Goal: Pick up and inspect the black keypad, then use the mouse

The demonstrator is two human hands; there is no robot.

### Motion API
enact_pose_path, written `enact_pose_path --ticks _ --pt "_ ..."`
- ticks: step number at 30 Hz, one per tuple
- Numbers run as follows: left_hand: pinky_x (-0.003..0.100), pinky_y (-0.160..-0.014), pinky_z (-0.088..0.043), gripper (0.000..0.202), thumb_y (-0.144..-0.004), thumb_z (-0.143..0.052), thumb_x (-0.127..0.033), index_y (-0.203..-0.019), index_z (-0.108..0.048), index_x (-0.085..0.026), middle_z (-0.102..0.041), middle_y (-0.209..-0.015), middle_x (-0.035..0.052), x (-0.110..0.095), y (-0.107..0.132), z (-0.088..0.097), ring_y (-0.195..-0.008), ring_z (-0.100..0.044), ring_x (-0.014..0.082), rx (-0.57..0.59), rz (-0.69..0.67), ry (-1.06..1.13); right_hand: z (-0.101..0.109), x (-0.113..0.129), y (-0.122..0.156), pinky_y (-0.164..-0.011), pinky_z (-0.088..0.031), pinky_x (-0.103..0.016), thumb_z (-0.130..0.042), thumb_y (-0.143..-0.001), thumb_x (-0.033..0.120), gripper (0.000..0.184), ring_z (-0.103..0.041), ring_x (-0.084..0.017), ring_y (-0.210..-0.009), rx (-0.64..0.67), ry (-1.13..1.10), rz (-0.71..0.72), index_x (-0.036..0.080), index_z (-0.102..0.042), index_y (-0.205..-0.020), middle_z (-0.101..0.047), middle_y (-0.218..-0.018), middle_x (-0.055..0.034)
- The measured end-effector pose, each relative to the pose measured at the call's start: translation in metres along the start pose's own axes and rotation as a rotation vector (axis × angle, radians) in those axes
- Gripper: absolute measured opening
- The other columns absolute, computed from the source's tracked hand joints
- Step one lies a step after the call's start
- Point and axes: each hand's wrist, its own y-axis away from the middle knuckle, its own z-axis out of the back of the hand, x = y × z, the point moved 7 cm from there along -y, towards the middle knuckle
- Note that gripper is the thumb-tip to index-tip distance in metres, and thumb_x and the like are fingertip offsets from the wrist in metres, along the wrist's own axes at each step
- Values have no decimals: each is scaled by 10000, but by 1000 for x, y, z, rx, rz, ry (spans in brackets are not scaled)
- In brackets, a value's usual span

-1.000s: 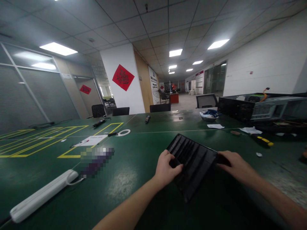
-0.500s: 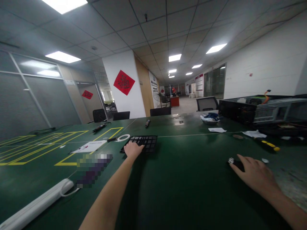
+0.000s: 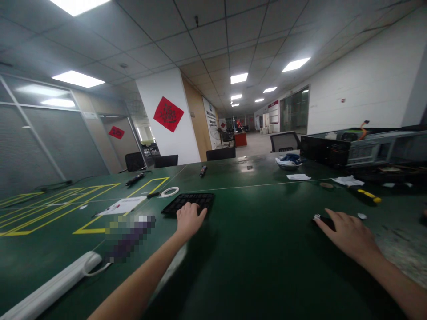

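Observation:
My left hand (image 3: 191, 218) lies over the near edge of a flat black tray with a grid of cells (image 3: 173, 203). Its thumb is spread to the right, apart from the fingers, and the hand covers part of the tray. Far to the right, my right hand (image 3: 350, 233) rests low on the green table. Its thumb and fingers are around a small black object with a silvery end (image 3: 325, 221); the palm hides most of it, so its kind cannot be made out.
Left of the tray lie a white ring (image 3: 170, 192), a white sheet (image 3: 123, 206) and a long white bar (image 3: 53, 284). To the right are a yellow-and-black tool (image 3: 365, 194), a bowl (image 3: 288, 164) with blue-and-white cloth, and an open computer case (image 3: 327, 149).
My left hand has shifted from the tray's left part rightward along its near edge, its thumb now further out. My right hand stays on the black object. The view has turned slightly.

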Motion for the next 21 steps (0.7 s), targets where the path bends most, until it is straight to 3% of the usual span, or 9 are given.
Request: enact_pose_path --ticks 2,4,8,11,13,15,17,19,21 --pt "378 -859 -289 494 -801 -283 -529 -1037 -540 -179 -533 -1001 93 -25 36 4 -979 -470 242 33 -234 67 3 2 2 -860 -381 -470 -220 -749 580 681 -443 -334 -1049 -2 1 -5 104 -426 -1190 -497 -1164 -148" --pt "386 -870 -285 503 -808 -272 -543 -1055 -524 -184 -523 -1005 87 -38 70 4 -970 -464 237 91 -364 105 5 2 3 -860 -382 -466 -215 -754 577 679 -443 -333 -1046 7 -1 -13 102 -416 -1197 -492 -1167 -150" --pt "394 -862 -312 480 -819 -283 -525 -1077 -507 -187 -509 -1027 89 -38 104 -3 -965 -456 236 149 -395 161 5 2 4 -881 -369 -461 -225 -755 571 677 -427 -337 -1066 53 -7 -26 101 -402 -1210 -471 -1191 -155" --pt "384 -850 -345 420 -819 -333 -485 -1077 -502 -200 -501 -1050 79 -33 104 -7 -970 -456 230 101 -384 231 5 1 5 -887 -364 -460 -223 -756 564 673 -419 -338 -1076 56 -14 -36 100 -401 -1210 -463 -1199 -156" --pt "386 -867 -350 362 -832 -340 -415 -1075 -495 -196 -489 -1073 80 -25 97 -3 -998 -451 223 -23 -339 294 5 0 4 -889 -363 -457 -218 -755 572 679 -418 -337 -1081 64 -19 -43 105 -395 -1214 -458 -1204 -151" --pt "377 -861 -370 319 -841 -319 -345 -1044 -496 -175 -494 -1045 88 -8 89 6 -989 -466 214 -179 -218 370 4 -2 3 -892 -359 -454 -197 -760 581 686 -414 -338 -1086 72 -24 -47 110 -385 -1222 -450 -1211 -150" --pt "354 -807 -409 295 -841 -298 -322 -969 -509 -161 -517 -959 87 10 82 10 -919 -502 206 -254 -84 430 3 -3 2 -894 -353 -449 -179 -768 576 690 -413 -339 -1089 82 -27 -46 100 -378 -1225 -445 -1211 -159" --pt "333 -760 -425 291 -840 -297 -347 -895 -519 -168 -535 -884 75 18 78 8 -851 -525 200 -199 -34 431 3 -3 2 -887 -352 -448 -154 -776 571 696 -415 -343 -1087 90 -41 -30 89 -375 -1226 -446 -1204 -172" --pt "323 -743 -419 294 -832 -320 -392 -857 -523 -181 -549 -852 65 14 76 2 -819 -533 197 -62 -68 374 3 -2 2 -874 -354 -453 -132 -778 574 709 -418 -353 -1082 93 -58 -15 81 -375 -1226 -447 -1197 -185"
